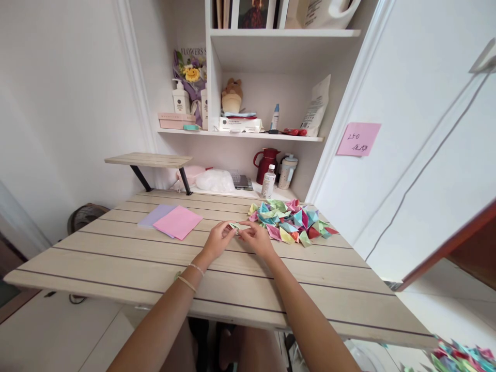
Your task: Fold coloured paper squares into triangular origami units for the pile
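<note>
Over the middle of the table, my left hand (219,238) and my right hand (256,238) pinch a small piece of pale green folded paper (235,226) between them. Fingers cover most of it, so its exact shape is hidden. Just right of my right hand lies a pile of folded paper boats (289,219) in green, blue, pink, yellow and red. To the left of my left hand rest flat pink paper sheets (178,222), partly over purple paper sheets (155,216).
A small raised shelf (149,159) stands at the table's back left. Behind the pile are a white-capped bottle (268,182), a red jug (267,161) and a tumbler (287,171). More colourful folded papers (463,356) lie on the floor at lower right.
</note>
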A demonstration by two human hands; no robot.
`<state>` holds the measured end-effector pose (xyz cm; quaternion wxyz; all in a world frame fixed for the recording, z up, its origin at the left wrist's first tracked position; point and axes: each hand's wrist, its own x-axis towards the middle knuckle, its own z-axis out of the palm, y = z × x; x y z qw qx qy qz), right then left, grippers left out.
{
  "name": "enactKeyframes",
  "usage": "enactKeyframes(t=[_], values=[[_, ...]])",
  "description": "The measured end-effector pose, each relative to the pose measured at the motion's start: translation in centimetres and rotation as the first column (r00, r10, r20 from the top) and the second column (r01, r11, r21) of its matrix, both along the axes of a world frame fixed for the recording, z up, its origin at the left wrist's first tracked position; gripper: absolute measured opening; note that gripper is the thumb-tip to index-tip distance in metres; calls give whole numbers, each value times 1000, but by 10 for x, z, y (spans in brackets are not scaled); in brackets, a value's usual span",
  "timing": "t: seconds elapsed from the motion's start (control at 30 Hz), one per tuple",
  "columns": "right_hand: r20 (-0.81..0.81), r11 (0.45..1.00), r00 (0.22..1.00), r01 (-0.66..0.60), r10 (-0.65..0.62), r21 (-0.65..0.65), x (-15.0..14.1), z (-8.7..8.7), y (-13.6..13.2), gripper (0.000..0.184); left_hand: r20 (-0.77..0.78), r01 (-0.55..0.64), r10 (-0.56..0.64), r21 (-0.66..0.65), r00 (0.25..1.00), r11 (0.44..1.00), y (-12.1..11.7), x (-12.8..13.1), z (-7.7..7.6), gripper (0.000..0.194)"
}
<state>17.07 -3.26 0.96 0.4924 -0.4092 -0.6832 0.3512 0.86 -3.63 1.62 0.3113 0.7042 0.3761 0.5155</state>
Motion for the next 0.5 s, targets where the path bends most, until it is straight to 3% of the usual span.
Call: enactKeyframes(t=[0.1, 0.17, 0.4, 0.5], values=[[29, 999, 999, 24, -25, 27, 0, 2, -2, 34, -83, 7, 3, 115, 997, 993, -4, 0, 3, 27], [48, 997, 998, 49, -52, 52, 0, 3, -3, 32, -94, 37, -25, 121, 995, 992, -5, 0, 3, 30], [-5, 991, 996, 92, -92, 94, -3, 1, -4, 18, 274, 73, -24, -169, 961, 983, 9, 4, -9, 41], [9, 990, 997, 80, -81, 118, -3, 0, -2, 15, 336, 73, 8, -230, 942, 971, 13, 4, -11, 37]])
